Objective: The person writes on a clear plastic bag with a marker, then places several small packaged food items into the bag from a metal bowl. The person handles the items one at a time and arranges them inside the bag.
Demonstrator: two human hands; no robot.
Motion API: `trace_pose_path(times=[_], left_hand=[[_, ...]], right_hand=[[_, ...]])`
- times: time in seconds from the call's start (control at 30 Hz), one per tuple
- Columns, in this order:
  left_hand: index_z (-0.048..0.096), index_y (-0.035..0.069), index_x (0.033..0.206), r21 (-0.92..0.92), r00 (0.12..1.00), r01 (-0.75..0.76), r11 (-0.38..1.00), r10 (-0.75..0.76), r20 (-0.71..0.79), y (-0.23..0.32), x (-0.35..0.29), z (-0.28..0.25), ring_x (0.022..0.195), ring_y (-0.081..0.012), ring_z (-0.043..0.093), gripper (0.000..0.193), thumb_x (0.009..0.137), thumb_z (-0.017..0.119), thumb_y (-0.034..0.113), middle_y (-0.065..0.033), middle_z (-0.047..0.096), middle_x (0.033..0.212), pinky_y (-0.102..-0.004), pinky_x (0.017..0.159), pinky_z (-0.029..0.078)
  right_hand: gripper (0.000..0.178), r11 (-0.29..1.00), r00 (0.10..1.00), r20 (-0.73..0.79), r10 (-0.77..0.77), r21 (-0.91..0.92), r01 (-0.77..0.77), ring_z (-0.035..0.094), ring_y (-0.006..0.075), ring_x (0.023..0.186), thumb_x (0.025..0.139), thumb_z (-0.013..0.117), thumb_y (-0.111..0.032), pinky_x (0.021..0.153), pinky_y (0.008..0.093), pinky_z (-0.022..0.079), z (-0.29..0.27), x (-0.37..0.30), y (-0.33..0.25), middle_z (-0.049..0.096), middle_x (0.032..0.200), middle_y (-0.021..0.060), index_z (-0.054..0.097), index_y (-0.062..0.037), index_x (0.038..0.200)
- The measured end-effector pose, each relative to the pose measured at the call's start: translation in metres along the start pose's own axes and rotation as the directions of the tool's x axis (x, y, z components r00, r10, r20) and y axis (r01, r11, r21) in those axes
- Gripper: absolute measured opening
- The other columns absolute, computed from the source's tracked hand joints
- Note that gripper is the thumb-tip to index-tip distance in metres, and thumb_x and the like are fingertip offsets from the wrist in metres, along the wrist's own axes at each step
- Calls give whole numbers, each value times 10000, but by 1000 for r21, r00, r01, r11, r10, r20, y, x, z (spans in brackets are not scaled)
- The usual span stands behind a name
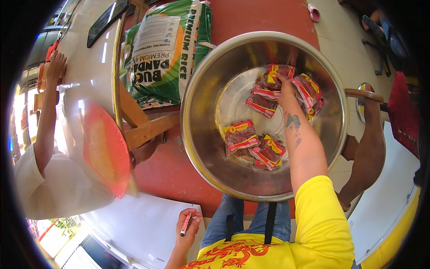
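Steel pot [201, 112] | right hand [286, 92] apparently sorting packets [242, 134], grip unclear | left hand [191, 228] grips marker [185, 226] | next: likely firm pinch

Two packet piles [242, 135], one marker [185, 226]

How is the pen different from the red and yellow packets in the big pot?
The pen is thin and stick-shaped; the packets are flatter and wider. The pen is held in the left hand, outside the pot; the packets lie inside it, with the right hand at some of them. There's one pen, but several packets. Both have printing on them.
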State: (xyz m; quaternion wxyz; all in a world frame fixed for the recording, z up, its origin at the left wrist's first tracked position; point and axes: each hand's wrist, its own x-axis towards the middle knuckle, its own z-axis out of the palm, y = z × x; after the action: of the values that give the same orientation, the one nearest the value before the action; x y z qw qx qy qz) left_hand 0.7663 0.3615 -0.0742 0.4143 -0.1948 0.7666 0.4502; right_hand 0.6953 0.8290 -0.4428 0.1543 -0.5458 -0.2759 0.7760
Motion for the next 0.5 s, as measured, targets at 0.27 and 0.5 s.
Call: trace_pose_path(times=[0.27,0.5], left_hand=[[470,52,1149,-41,999,-14,999,16,34,-5,-1,0,570,-66,445,320,842,560,37,-74,632,964,-208,508,380],[467,52,1160,-50,999,-21,999,23,43,4,1,1,569,-64,443,327,844,544,30,-83,626,975,-208,504,371]], right_hand=[[195,982,954,284,95,132,-137,644,241,710,766,652,-191,671,394,559,48,-107,-15,646,821,57,633,-103,940],[199,898,797,420,435,-139,-417,600,156,642,743,705,-179,557,318,487,60,-199,72,661,804,39,673,-68,905]])
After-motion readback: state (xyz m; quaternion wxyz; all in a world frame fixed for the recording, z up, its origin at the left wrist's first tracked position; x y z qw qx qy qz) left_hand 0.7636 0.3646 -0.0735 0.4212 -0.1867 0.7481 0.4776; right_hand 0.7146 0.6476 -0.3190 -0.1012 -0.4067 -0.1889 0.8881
